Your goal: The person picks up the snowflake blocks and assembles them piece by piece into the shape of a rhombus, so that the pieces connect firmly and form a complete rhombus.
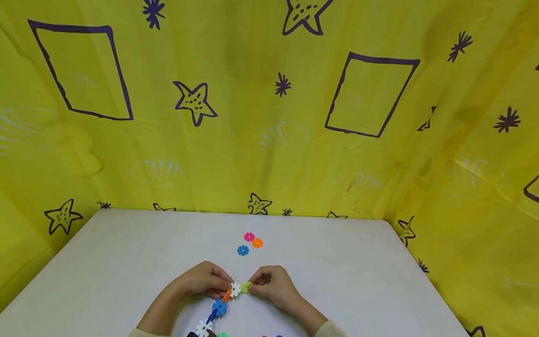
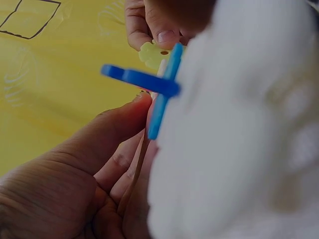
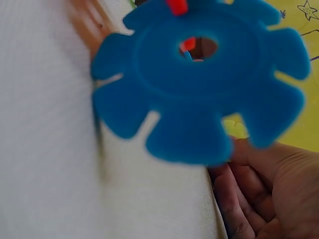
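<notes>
Fingers (image 1: 222, 284) pinch, hands angled inward: left hand (image 1: 205, 278) on white disc (image 1: 236, 290), right hand (image 1: 275, 286) on yellow-green disc (image 1: 245, 288).

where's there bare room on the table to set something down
Bare table lies between the left hand and the left edge, and between the right hand and the right edge. The middle is crowded: a pink disc, an orange disc and a blue disc beyond the hands, with the disc chain held between them.

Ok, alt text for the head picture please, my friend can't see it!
A left hand holds a chain by a white disc; the right hand pinches a green disc beside it. Loose pink, orange and blue discs lie beyond on a table, before yellow cloth.
</notes>
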### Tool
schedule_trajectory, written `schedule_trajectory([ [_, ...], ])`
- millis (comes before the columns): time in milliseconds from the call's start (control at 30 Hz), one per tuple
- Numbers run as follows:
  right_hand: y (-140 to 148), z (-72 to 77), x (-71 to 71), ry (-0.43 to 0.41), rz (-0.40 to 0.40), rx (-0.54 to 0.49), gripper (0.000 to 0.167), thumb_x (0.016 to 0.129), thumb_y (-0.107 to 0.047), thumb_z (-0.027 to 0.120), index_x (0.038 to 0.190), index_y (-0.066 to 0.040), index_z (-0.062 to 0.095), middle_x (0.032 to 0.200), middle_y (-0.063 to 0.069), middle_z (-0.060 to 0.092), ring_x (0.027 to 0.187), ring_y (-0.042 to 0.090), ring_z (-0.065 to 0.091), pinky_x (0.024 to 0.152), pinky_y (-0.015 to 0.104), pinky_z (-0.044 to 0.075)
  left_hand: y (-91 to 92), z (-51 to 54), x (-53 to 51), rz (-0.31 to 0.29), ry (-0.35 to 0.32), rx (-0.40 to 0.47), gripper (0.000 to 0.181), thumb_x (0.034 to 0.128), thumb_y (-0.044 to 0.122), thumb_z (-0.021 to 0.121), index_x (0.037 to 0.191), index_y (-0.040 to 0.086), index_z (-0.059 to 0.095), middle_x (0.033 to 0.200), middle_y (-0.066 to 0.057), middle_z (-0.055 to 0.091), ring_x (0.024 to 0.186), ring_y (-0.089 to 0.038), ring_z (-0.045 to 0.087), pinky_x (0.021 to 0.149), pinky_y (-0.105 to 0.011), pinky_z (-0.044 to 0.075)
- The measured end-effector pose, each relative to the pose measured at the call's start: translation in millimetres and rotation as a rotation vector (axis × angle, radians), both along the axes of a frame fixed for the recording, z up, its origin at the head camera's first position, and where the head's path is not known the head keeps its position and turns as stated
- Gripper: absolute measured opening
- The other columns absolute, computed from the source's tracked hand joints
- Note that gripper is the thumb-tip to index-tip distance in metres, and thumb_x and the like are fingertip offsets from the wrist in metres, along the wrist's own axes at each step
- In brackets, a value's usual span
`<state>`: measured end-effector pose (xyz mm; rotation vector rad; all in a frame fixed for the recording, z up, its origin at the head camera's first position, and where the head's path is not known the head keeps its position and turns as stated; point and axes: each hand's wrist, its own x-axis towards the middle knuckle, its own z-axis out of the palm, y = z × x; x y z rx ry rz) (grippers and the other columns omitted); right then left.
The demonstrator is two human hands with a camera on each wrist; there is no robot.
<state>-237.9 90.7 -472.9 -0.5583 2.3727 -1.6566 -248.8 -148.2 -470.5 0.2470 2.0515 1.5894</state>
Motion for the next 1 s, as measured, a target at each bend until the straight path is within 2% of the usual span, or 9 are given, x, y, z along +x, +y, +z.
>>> schedule_trajectory([
  [133, 3, -13.3, -7.4, -0.008, 0.01, -0.019, 0.008, 0.079, -0.006, 0.08, 0.086, -0.004, 0.075, 0.078, 0.004, 0.071, 0.067, 0.006, 0.062, 0.062, 0.017, 0.052, 1.0, 0.7, 0.3, 0.0, -0.002, -0.001, 0.022, 0.0856, 0.007, 0.072, 0.102, -0.007, 0.072, 0.074, 0.001, 0.069, 0.062, -0.004, 0.064, 0.06, -0.02, 0.058],
  [600, -1, -15.8, -8.2, -0.005, 0.018, 0.004, 0.007, 0.078, -0.009, 0.082, 0.082, -0.008, 0.076, 0.076, -0.001, 0.072, 0.068, 0.007, 0.065, 0.064, 0.018, 0.054, 3.2, -1.0, -1.3, -0.008, 0.031, -0.063, 0.02, 0.0852, 0.011, 0.075, 0.099, -0.004, 0.074, 0.077, -0.001, 0.072, 0.06, -0.005, 0.062, 0.059, -0.02, 0.057],
  [1000, -3, -14.8, -8.3, -0.001, 0.009, 0.022, 0.007, 0.078, -0.01, 0.083, 0.081, -0.009, 0.077, 0.073, -0.001, 0.072, 0.066, 0.006, 0.063, 0.061, 0.017, 0.053, 6.8, 2.1, 1.2, 0.012, 0.048, -0.065, 0.017, 0.0846, 0.008, 0.075, 0.096, -0.005, 0.074, 0.078, -0.004, 0.072, 0.059, -0.005, 0.062, 0.06, -0.021, 0.058],
])
